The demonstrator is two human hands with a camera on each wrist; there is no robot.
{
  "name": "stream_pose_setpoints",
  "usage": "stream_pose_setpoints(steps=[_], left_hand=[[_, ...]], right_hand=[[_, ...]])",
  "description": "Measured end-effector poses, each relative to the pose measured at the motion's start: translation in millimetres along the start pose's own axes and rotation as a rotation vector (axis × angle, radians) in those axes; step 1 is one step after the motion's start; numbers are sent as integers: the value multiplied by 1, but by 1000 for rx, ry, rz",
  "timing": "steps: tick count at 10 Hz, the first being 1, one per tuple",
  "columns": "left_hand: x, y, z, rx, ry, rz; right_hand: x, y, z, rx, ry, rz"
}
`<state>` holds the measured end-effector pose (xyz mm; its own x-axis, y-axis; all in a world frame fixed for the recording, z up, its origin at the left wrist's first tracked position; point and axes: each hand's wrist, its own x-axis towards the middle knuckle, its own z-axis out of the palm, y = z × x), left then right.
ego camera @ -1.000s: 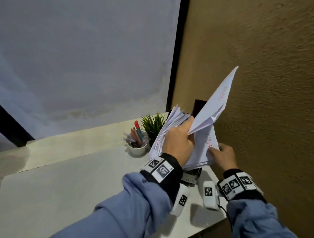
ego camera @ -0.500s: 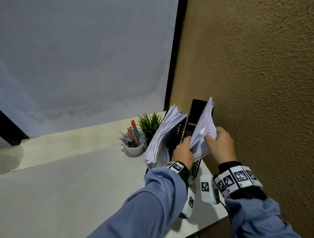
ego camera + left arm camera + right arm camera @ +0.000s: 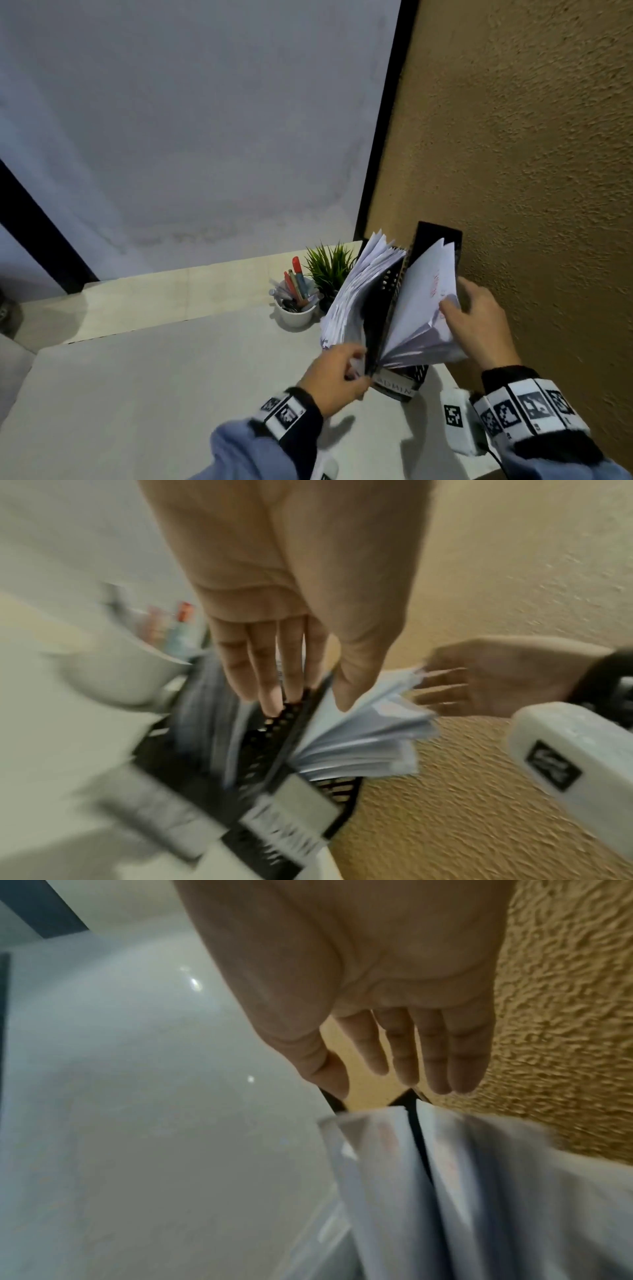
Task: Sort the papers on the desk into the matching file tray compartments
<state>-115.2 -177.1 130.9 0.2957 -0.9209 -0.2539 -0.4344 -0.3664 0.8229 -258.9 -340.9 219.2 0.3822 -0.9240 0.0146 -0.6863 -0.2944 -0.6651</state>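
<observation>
A black mesh file tray stands at the desk's right end against the brown wall, with a white label on its front. A fanned stack of white papers fills its left compartment. More white papers, one with red writing, lean in the right compartment. My left hand is at the tray's front; in the left wrist view its fingers lie straight along the mesh divider. My right hand hovers beside the right papers' top edge, fingers straight and holding nothing.
A white cup of pens and a small green plant stand just left of the tray. The textured brown wall runs close along the right. The pale desk stretches left; its right edge is near my right wrist.
My right hand lowered the red-marked sheet into the right compartment and let go. My left hand released the papers it steadied and drew back toward the tray's front.
</observation>
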Motion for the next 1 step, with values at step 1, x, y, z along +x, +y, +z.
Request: stream_pose_setpoints(steps=[1], left_hand=[[-55, -75, -4, -9, 43, -216]], right_hand=[[-15, -8, -15, 111, -19, -38]])
